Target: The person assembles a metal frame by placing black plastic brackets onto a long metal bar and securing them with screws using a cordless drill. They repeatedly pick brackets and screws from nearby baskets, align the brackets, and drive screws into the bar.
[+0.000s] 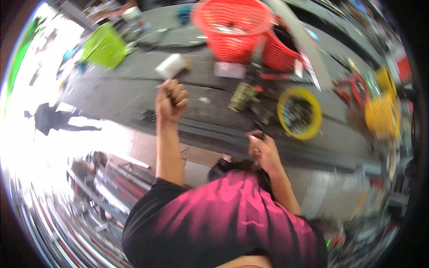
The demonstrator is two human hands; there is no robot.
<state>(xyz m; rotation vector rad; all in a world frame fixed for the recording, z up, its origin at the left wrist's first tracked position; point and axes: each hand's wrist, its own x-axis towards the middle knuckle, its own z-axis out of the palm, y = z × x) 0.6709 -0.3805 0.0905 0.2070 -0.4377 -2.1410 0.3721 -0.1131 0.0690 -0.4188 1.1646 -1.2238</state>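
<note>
My left hand [172, 102] is closed in a fist over the dark workbench, just below a white block-shaped item [171, 66]. Whatever is inside its fingers is hidden. Near the bench's front edge, my right hand [264, 151] is closed too, with a dark, slim piece [259, 127] sticking up from it; blur hides what kind of thing that is. A yellow-green cylindrical object [241, 96] lies on the bench beyond my right hand. To that hand's right stands a round yellow basket [317, 117] holding many small metal pieces.
Two red baskets [232, 48] stand at the back, and a lime-green basket [105, 46] at the far left. Yellow baskets [382, 115] and a red-handled tool [360, 89] sit at the right. Long metal bars [49, 223] fill the lower left. Another person [49, 118] stands farther off.
</note>
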